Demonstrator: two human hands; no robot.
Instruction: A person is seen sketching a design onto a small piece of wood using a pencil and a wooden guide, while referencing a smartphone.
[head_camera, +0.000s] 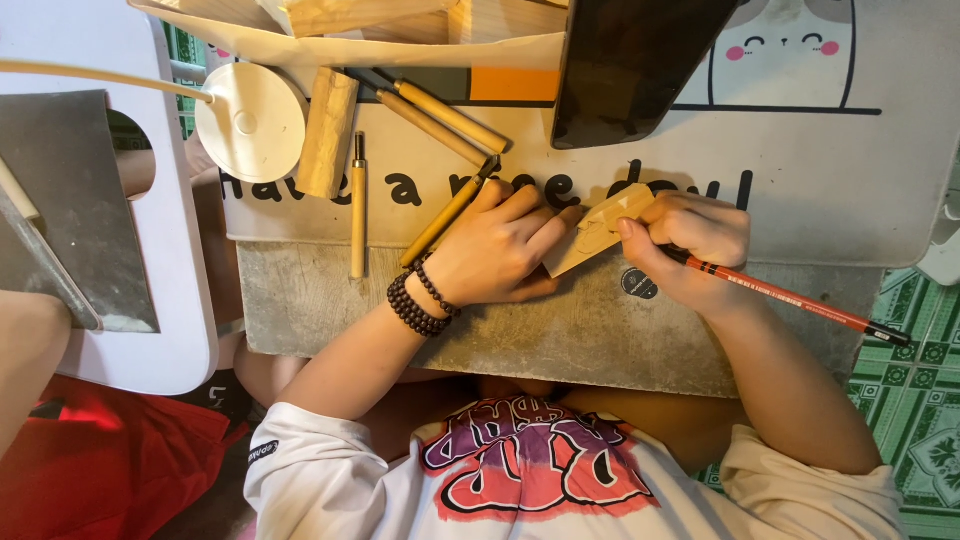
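My left hand (497, 248), with dark bead bracelets at the wrist, presses down on a small pale wooden piece (598, 232) lying on the grey work board (330, 300). My right hand (690, 245) grips a red pencil (800, 300) whose tip rests against the wooden piece; the pencil's dark end sticks out to the right. Both hands touch the wood from opposite sides.
Several wooden-handled carving tools (357, 205) and a wood block (327, 130) lie at the back left beside a round white lamp base (250, 122). A dark phone (630, 65) leans at the back. A white mat (840, 200) with a cartoon covers the table. A grey plate (70, 200) sits left.
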